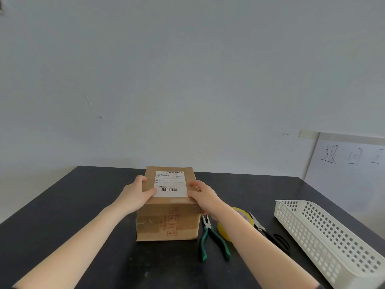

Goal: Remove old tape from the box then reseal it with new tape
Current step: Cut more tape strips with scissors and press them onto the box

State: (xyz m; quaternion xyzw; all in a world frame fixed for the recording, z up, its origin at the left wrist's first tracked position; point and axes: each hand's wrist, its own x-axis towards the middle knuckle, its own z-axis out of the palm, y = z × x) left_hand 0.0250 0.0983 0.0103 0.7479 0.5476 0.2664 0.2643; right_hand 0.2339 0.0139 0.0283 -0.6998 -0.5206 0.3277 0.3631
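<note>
On the desk, centre: the box point(166, 217), brown cardboard, stands closed on the desk point(62, 201) with its white shipping label point(170, 184) facing up, toward the far edge.
Left grip: the left grip point(135, 195) clasps the box at its upper left edge, with the thumb laid on top beside the label and the fingers wrapped at the edge.
Right grip: the right grip point(205, 197) clasps the upper right edge, with the fingers on top by the label's right side and the palm against the box's side.
Why held so: a clasp from both sides at the top steadies a light carton. I judge it suits turning or squaring the box to bring a taped seam within reach.
Old tape: a brownish band point(150, 225) crosses the near face beside red handling marks. It looks scuffed and still stuck down, so peeling seems not yet begun.
New tape: a yellow roll point(244, 214) lies just right of the box, partly hidden under the right forearm and close by for resealing.
Tools: green-handled pliers point(209, 228) lie between box and roll, jaws pointing away from the person. A black-handled tool point(270, 236) lies further right; I cannot tell whether it is scissors or pliers. Both sit on the right side, likely for lifting or cutting tape.
Basket: a white perforated basket point(312, 222) stands at the desk's right edge, well apart from the box.
Surface: dark, matt and flat, with faint pale scuffs near the front.
Room: a plain pale wall point(187, 80) with small marks stands behind. A white board point(343, 174) with handwritten characters is at the right.
</note>
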